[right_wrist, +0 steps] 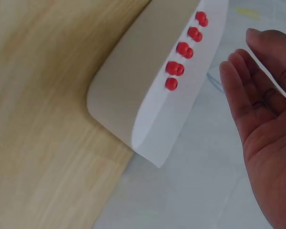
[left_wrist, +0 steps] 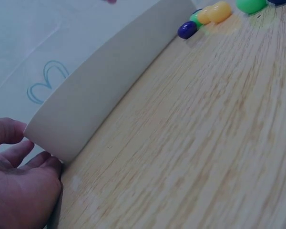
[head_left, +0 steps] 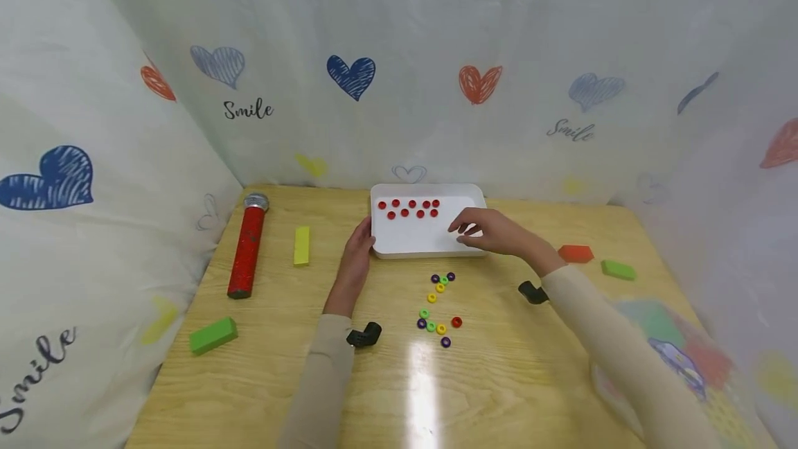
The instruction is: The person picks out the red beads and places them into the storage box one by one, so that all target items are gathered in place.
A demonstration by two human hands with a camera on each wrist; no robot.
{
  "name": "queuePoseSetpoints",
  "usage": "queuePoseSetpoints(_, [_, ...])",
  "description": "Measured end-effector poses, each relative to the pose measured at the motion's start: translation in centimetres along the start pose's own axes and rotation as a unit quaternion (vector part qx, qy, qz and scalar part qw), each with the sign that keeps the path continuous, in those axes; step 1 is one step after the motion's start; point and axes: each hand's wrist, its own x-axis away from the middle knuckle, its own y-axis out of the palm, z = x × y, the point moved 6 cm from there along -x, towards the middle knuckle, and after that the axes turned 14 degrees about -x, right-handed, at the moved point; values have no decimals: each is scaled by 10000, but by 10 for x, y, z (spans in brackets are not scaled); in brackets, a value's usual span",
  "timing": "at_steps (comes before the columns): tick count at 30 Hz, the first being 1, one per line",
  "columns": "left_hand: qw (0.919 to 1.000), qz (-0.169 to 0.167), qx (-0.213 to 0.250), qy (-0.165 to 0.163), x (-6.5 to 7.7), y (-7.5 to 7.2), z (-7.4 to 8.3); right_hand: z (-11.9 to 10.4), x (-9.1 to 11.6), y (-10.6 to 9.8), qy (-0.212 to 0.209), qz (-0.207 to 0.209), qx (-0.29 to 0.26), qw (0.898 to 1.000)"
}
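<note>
A shallow white tray [head_left: 424,244] lies on the table, with two rows of red beads [head_left: 404,213] inside, towards its left and middle. My left hand [head_left: 358,255] grips the tray's left side; in the left wrist view its thumb and fingers hold the tray's corner [left_wrist: 71,138]. Over the tray's right part is my right hand [head_left: 495,231], fingers slightly bent, nothing seen between them. The right wrist view shows that palm [right_wrist: 267,138] beside the red beads [right_wrist: 182,48]. In front of the tray lie loose purple, green and yellow beads [head_left: 432,298] and one red bead [head_left: 457,322].
To the left are a red microphone-like cylinder [head_left: 247,248], a yellow block [head_left: 302,246] and a green block [head_left: 213,335]. At the right lie a red block [head_left: 576,253] and a green block [head_left: 618,269]. A printed curtain [head_left: 411,116] hangs behind the table.
</note>
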Motion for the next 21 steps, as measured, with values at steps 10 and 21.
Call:
queuePoseSetpoints(10, [9998, -122, -31, -161, 2, -1, 7, -18, 43, 39, -268, -344, -443, 9981])
queuePoseSetpoints(21, [9999, -26, -101, -64, -2, 0, 1, -17, 78, 88, -32, -587, -337, 9977])
